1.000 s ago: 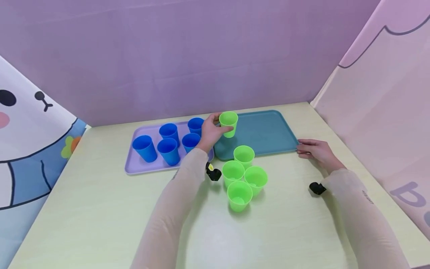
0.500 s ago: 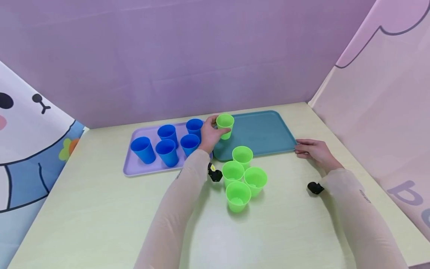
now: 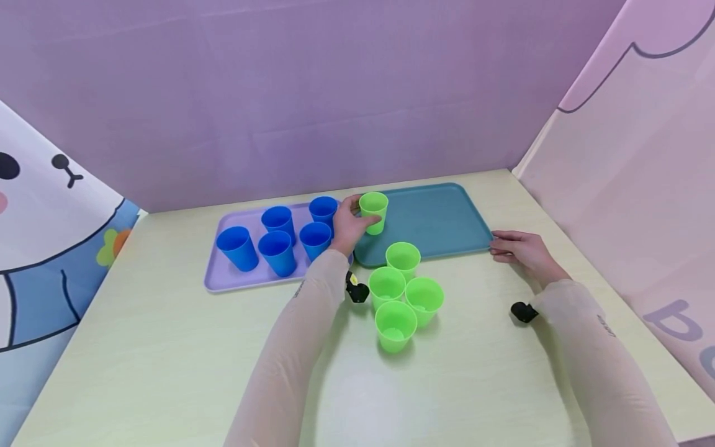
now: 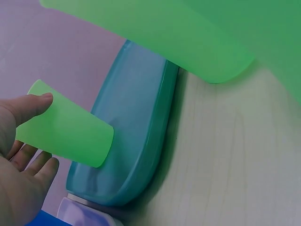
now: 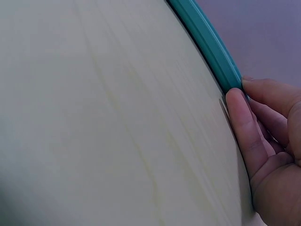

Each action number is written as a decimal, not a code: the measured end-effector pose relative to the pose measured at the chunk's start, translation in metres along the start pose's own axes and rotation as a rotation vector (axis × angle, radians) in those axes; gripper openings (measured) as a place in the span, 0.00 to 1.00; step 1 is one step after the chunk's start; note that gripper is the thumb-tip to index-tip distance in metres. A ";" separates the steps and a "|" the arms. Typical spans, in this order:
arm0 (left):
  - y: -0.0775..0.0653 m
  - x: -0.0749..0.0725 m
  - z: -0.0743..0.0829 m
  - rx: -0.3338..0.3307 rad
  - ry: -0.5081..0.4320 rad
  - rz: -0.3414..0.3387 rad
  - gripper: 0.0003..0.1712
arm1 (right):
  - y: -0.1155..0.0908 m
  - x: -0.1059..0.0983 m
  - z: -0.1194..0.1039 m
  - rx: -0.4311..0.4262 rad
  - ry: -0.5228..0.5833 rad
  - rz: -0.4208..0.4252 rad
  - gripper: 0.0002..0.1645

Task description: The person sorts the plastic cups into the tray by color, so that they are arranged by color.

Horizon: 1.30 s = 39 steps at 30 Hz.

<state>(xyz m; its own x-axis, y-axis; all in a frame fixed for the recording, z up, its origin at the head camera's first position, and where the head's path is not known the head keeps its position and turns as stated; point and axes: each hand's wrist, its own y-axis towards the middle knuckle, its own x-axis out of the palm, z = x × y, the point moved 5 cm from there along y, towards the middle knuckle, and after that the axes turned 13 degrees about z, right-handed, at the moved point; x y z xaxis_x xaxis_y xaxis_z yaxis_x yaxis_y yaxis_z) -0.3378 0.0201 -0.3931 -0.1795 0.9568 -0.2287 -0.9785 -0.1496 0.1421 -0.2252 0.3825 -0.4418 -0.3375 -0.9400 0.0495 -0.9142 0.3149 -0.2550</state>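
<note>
My left hand [image 3: 347, 228] grips a green plastic cup [image 3: 374, 214] by its side, thumb in front and fingers behind. Upright, that cup is at the left end of a teal tray [image 3: 436, 218]; in the left wrist view its base [image 4: 103, 146] overlaps the tray's surface. At the tray's right front corner, my right hand [image 3: 527, 251] pinches the rim [image 5: 207, 42] between thumb and fingers. Several more green cups [image 3: 396, 326] stand grouped on the table in front of the tray, mouths up.
Left of the teal tray, a lilac tray [image 3: 223, 273] carries several blue cups [image 3: 277, 253], partly hidden by my left hand and sleeve. Both trays lie near the table's back edge, against a purple backdrop [image 3: 279, 93]. Printed fabric panels stand at either side.
The left hand has moved slightly left and lowered the green cup toward the tray's left end. My right hand stays at the tray corner, and the other cups have not moved.
</note>
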 end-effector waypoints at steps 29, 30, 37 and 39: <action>-0.007 -0.013 0.028 0.023 -0.046 0.033 0.39 | 0.000 0.002 -0.001 0.006 -0.032 0.010 0.38; -0.008 -0.014 0.029 0.022 -0.053 0.031 0.40 | 0.000 0.003 -0.002 0.004 -0.038 0.011 0.38; -0.014 -0.015 0.036 0.090 -0.131 -0.044 0.37 | 0.000 0.004 -0.002 0.013 -0.034 0.002 0.40; -0.017 -0.015 0.038 0.108 -0.156 -0.092 0.37 | 0.000 0.003 -0.002 0.018 -0.027 0.003 0.37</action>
<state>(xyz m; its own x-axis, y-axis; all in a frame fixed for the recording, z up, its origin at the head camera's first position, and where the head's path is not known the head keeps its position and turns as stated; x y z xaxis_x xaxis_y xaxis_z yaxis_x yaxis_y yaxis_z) -0.3144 0.0179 -0.3560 -0.0642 0.9935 -0.0943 -0.9719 -0.0408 0.2319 -0.2268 0.3795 -0.4400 -0.3341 -0.9423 0.0221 -0.9088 0.3158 -0.2726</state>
